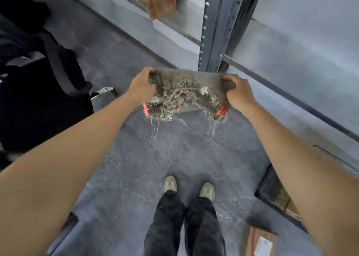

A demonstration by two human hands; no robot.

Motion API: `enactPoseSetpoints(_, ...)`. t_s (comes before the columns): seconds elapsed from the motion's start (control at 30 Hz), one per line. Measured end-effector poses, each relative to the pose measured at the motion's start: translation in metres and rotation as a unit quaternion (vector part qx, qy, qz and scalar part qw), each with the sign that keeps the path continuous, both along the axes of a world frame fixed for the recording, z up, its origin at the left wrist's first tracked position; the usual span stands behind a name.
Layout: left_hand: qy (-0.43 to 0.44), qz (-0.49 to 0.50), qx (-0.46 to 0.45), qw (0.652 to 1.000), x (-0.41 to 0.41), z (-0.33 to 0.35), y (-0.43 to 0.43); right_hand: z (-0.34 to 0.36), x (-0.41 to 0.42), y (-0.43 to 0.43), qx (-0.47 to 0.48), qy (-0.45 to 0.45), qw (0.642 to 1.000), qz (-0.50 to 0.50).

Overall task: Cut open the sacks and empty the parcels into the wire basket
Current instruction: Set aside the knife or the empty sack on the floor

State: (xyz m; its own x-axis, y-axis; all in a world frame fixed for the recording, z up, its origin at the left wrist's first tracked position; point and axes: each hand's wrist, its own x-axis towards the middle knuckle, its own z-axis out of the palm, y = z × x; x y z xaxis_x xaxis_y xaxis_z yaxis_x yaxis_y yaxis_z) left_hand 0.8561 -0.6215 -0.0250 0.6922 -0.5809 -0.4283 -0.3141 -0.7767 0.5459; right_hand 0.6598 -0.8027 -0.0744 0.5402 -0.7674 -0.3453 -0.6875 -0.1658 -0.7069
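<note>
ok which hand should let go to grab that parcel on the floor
Probably the right hand: the parcel lies on that side, and the left hand can hold the sack alone.

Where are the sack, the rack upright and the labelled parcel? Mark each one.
sack [186, 94]: head view, on its frayed middle.
rack upright [215, 28]: head view, on its face between the hole rows.
labelled parcel [262, 245]: head view, on its white label.
</note>
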Motion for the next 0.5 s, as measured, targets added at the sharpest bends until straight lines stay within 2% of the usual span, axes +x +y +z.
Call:
enactPoseSetpoints(0.13,0.008,-0.019,0.045,0.999,0.009,-0.095,-0.009,-0.093,0.001,0.002,0.038,0.026,0.998,-0.036)
enactPoseSetpoints(0.27,0.051,-0.005,0.084,0.995,0.01,-0.203,-0.002,-0.193,0.004,0.003,0.079,0.046,0.995,-0.047)
enactPoseSetpoints(0.5,0.115,0.045,0.127,0.984,0.006,-0.38,0.011,-0.383,0.005,0.005,0.065,0.079,0.995,-0.008)
